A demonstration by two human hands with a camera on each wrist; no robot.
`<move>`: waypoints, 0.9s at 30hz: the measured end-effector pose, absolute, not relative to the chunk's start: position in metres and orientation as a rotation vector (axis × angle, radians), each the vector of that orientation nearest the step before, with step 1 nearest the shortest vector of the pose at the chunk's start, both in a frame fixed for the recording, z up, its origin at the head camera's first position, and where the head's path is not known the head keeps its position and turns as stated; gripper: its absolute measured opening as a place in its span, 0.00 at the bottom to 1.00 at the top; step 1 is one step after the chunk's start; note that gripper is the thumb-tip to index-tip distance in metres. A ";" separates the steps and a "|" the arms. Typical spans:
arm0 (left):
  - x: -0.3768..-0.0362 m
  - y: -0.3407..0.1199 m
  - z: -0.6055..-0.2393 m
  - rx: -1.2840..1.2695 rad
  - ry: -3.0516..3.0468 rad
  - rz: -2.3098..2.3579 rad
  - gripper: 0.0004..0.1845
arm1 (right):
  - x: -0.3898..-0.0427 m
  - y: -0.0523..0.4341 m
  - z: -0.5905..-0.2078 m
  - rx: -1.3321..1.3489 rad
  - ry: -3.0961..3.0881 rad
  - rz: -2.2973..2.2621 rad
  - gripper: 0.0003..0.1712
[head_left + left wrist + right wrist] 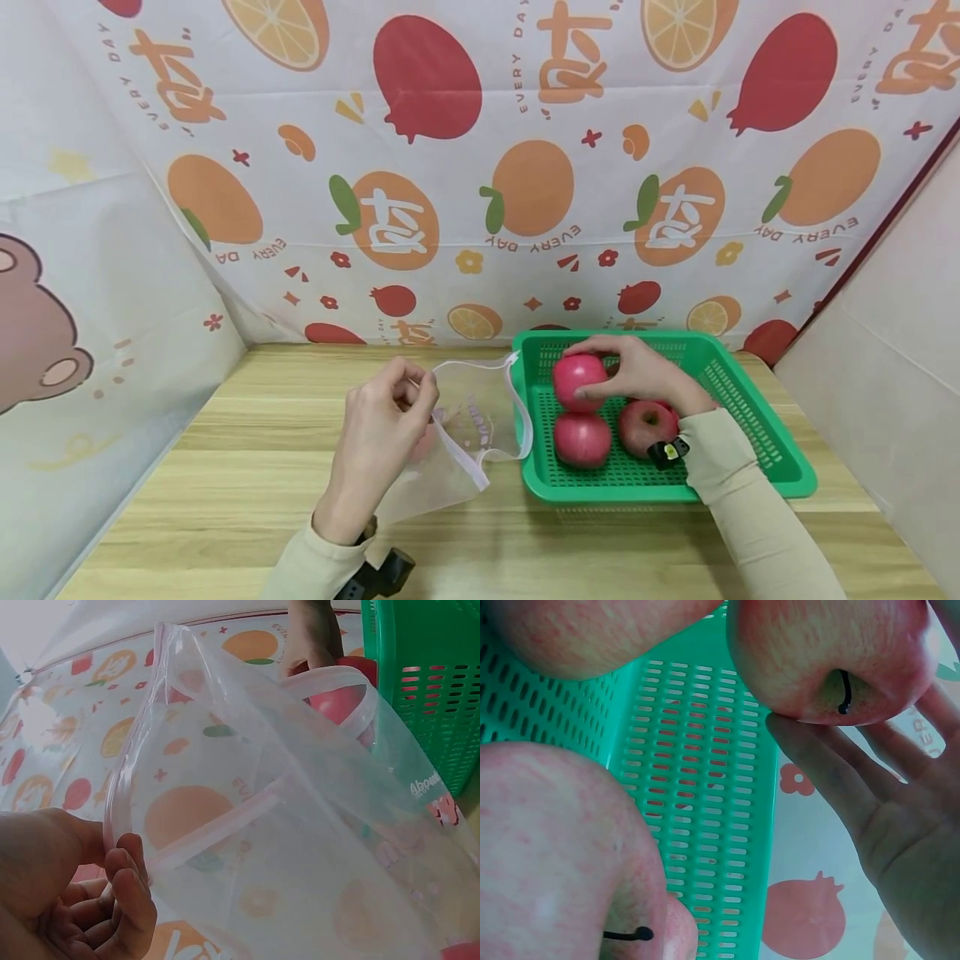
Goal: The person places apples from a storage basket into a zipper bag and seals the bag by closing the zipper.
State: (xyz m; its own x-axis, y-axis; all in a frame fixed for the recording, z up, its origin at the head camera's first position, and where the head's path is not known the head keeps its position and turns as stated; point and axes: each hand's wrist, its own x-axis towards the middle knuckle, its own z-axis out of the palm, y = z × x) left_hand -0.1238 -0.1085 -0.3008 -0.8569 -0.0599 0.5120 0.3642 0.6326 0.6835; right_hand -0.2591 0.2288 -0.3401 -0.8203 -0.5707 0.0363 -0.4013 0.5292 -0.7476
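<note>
My left hand (381, 437) pinches the opening edge of a clear, frosted zip bag (431, 493) between thumb and fingertips. The bag's mouth gapes toward the basket, and a pinkish-red round shape shows faintly through its side. With thumb and fingers, my right hand (637, 371) grips a red apple (576, 379) at the left end of a green basket (622, 493). The right wrist view shows that apple's dark stem (844, 691). Just in front of it lies another apple (582, 439); a third apple (645, 427) sits under my right wrist.
The wooden table (247, 483) carries the bag and the basket side by side, the bag's mouth right at the basket's left rim. A fruit-printed cloth (450, 292) hangs behind, with pale cloth walls at left and right. Black cameras sit on both wrists.
</note>
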 end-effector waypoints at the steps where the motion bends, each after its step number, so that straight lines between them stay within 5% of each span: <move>1: -0.124 -0.109 -0.301 -0.240 -2.358 -1.140 0.08 | -0.259 0.229 -0.340 -0.820 2.560 -1.167 0.36; 27: -0.118 -0.113 -0.297 -0.262 -2.330 -1.133 0.08 | -0.252 0.227 -0.325 -0.884 2.631 -1.260 0.35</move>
State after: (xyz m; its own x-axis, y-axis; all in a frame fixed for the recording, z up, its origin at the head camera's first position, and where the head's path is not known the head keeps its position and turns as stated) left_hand -0.1177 -0.1126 -0.2967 -0.8403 -0.0553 0.5394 0.3900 0.6295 0.6721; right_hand -0.2519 0.2266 -0.3253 -0.8276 -0.5384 0.1587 -0.4611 0.4910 -0.7391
